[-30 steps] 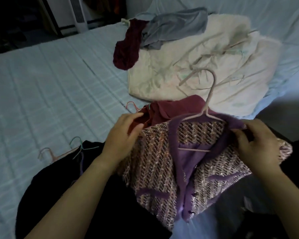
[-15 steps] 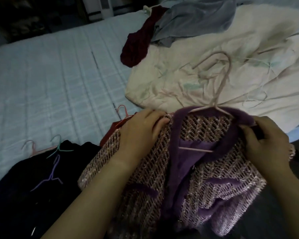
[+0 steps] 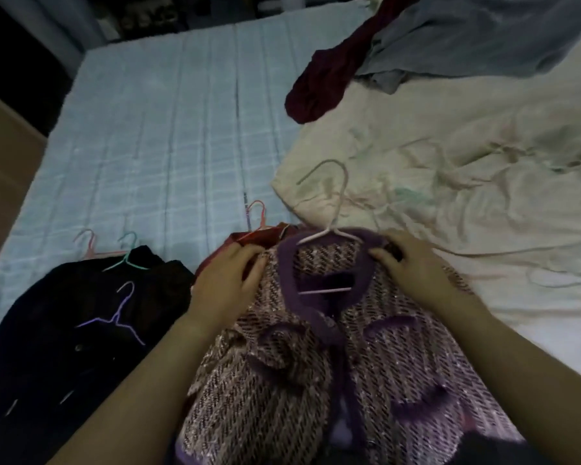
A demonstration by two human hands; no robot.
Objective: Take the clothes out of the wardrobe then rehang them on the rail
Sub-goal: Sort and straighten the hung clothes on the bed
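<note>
A pink-and-purple tweed jacket (image 3: 316, 380) lies front-up on the bed, hung on a pale pink hanger (image 3: 341, 196) whose hook points away from me. My left hand (image 3: 228, 283) grips the jacket's left shoulder, fingers curled into the fabric. At the other shoulder, by the purple collar, my right hand (image 3: 413, 266) holds the cloth. A red garment (image 3: 249, 238) on a red hanger (image 3: 257, 213) shows from under the jacket's top left edge.
A black clothes pile (image 3: 64, 330) lies to the left with purple (image 3: 121, 313), teal (image 3: 128, 256) and pink (image 3: 88, 243) hangers. A cream duvet (image 3: 450, 162), maroon garment (image 3: 326, 82) and grey garment (image 3: 467, 38) cover the right. The pale blue mattress (image 3: 165, 129) stretches ahead.
My left hand moved from the red garment onto the jacket's left shoulder. The jacket now lies flatter on the bed, and my view has shifted closer and to the left.
</note>
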